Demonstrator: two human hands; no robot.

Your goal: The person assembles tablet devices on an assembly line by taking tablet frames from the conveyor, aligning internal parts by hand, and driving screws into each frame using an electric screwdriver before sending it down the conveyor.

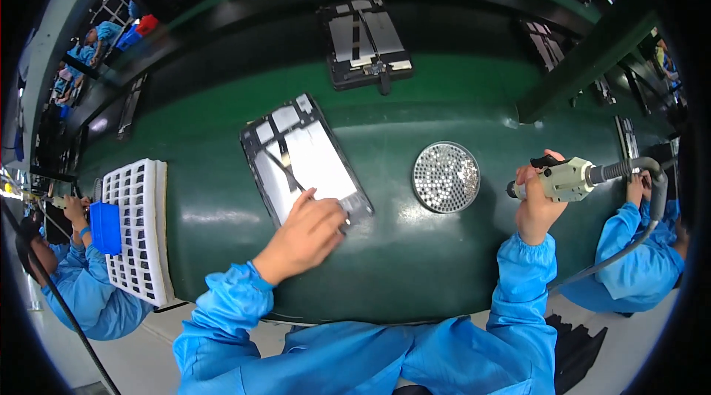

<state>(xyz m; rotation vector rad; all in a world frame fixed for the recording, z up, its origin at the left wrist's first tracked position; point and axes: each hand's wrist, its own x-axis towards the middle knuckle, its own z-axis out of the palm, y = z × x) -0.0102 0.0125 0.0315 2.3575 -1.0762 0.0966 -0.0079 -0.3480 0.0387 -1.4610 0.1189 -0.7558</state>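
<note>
— Where is the open tablet chassis [304, 162] lying?

— Flat on the green surface [415, 262], tilted a little, just in front of the person. The left hand [307, 236] rests on its near right corner, fingers pressed down on the frame, pinning it rather than closing around anything.

— And the other hand?

— The right hand [537, 206] is clenched around a pale electric screwdriver [566, 179] with a grey hose running off to the right. It hangs well apart from the chassis, beyond the round dish of screws [446, 177] that sits between them.

— How would that chassis handle?

— I judge it light and thin, stiff along the dark frame but likely fragile across the pale inner panel and the thin ribbon strip running down it. Best held by the outer frame edges or corners, never by the middle. It may slide on the smooth surface, so a flat palm at a corner suits it.

— Anything else around?

— A second open chassis [366, 43] lies farther back, and a white compartment tray [137, 228] with a blue bin [106, 227] stands to the left. Co-workers in blue sleeves sit on both sides.
</note>
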